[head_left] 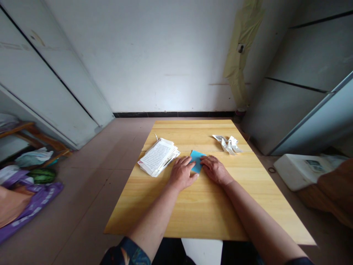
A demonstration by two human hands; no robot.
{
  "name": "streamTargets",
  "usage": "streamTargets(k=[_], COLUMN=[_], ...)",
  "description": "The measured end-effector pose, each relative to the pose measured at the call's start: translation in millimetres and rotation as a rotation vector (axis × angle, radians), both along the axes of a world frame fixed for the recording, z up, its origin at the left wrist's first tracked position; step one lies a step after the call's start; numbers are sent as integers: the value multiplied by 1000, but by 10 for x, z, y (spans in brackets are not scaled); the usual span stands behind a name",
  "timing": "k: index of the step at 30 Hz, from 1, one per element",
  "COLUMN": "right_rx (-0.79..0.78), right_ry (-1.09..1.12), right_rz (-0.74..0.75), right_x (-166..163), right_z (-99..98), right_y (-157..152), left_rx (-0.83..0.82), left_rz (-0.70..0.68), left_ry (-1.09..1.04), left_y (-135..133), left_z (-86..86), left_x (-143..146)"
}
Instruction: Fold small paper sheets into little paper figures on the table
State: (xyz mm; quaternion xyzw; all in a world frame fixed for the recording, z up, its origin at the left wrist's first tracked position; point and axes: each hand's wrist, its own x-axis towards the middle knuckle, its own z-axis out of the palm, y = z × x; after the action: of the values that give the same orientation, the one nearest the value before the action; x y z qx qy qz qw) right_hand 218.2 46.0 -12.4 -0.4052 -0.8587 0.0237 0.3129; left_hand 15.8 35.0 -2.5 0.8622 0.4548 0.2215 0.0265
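A small sheet of blue paper lies on the wooden table, between my two hands. My left hand rests at its left edge, fingers stretched out flat and the thumb held apart from them. At the right edge, my right hand has its fingers bent together and pressed on the paper. The fingers cover parts of both side edges of the sheet. Left of my left hand is a stack of printed paper sheets. Beyond my right hand lies a crumpled piece of white paper.
The table's far edge faces a white wall. A grey cabinet and a white box stand to the right. On the left floor are a purple bag, a watermelon and a wooden rack.
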Motion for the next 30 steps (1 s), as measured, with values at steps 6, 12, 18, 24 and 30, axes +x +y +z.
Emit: streamTargets(k=[6,12,18,24,30], right_rx=[-25,-73,-92,-51,31], right_ry=[27,-45,-106,-130,-122], right_rz=[22,50,35,65,66], right_x=[37,74,78,78,-13], right_z=[-43,-14,-10,-14,108], right_y=[19,-36,-47,-38,-129], left_rx=[11,21,3,-17,-18], left_rz=[-21,-19,-17,-30,-42], left_ry=[-65,-85,-85,-82,-94], left_y=[43,80,48,27,9], left_z=[-44,-79,-28,-2,36], left_x=[-12,-5,-5,-25,-24])
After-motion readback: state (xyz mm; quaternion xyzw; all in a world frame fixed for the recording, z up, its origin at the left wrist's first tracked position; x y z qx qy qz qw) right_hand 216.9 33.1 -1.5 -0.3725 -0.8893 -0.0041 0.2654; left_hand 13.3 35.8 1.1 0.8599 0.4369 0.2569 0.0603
